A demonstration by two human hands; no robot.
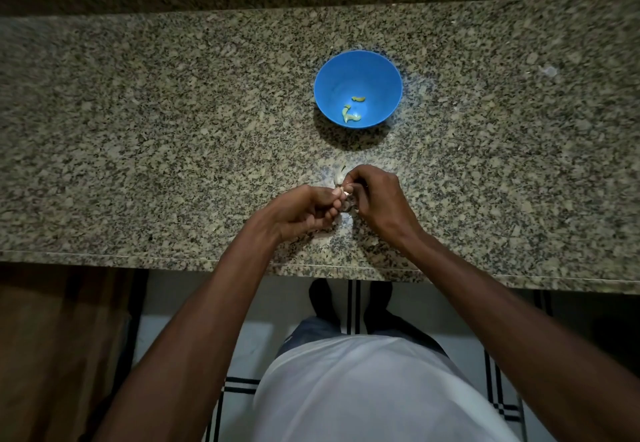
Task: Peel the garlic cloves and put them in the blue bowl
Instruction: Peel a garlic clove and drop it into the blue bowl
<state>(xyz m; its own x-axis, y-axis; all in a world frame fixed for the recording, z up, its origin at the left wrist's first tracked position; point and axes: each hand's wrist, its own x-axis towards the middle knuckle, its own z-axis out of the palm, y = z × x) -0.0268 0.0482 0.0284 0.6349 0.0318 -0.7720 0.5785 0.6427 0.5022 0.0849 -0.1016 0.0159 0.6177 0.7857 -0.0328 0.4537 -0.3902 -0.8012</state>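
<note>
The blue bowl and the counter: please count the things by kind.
Blue bowl: 1
Peeled garlic cloves in the bowl: about 3
Garlic clove held in both hands' grip: 1
Hands, left hand and right hand: 2
Total: about 7

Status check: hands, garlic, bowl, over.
Left hand and right hand both pinching a small pale garlic clove. Round blue plastic bowl holds peeled pieces. Nothing blocking.

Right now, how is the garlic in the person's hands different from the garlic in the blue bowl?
The garlic clove in the hands looks whitish, with papery skin showing; the peeled garlic pieces in the blue bowl look yellowish and bare. The clove is pinched between the left hand and right hand above the granite counter; the pieces lie loose, untouched. Both are garlic.
</note>
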